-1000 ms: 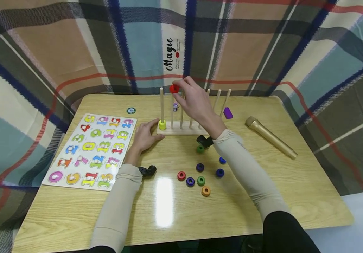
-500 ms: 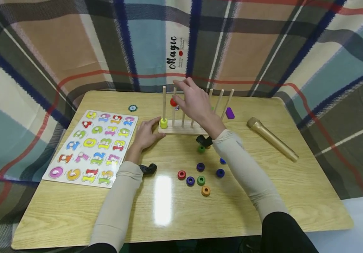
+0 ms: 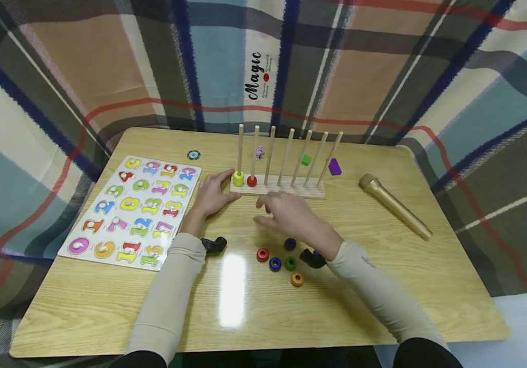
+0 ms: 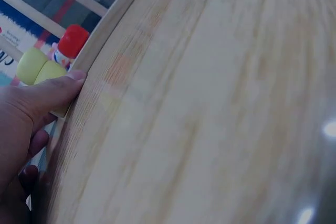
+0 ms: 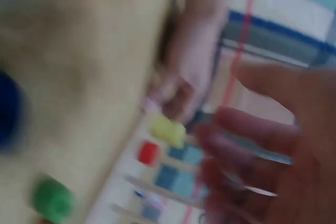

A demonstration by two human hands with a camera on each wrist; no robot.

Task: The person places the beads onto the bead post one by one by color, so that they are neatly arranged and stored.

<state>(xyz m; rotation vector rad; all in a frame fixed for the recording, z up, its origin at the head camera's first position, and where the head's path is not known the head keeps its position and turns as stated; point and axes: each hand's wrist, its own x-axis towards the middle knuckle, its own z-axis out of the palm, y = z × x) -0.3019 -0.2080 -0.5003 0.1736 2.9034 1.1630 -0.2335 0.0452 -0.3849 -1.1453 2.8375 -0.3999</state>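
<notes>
A wooden peg stand (image 3: 302, 191) with several upright pegs stands at the table's far middle. Stacked yellow beads (image 3: 238, 178) sit on its leftmost peg, and one red bead (image 3: 252, 181) is at the bottom of the peg beside it. My left hand (image 3: 211, 196) grips the stand's left end; in the left wrist view, the thumb (image 4: 60, 88) lies against the base's front edge. In front of the stand, my right hand (image 3: 291, 217) hovers with loosely bent fingers and holds nothing. Closest below it on the table is a dark blue bead (image 3: 290, 244).
Nearer me lie loose beads: red (image 3: 262, 255), blue (image 3: 274, 264), green (image 3: 290, 263) and orange (image 3: 297, 279). A number board (image 3: 130, 214) is at left, a gold microphone (image 3: 394, 206) at right. Behind the stand are a green block (image 3: 306, 160), purple block (image 3: 334, 167) and small figurine (image 3: 259, 152).
My right hand let go of the red bead, which dropped down the second peg to the base. The hand then came back toward me, while the left hand stayed put.
</notes>
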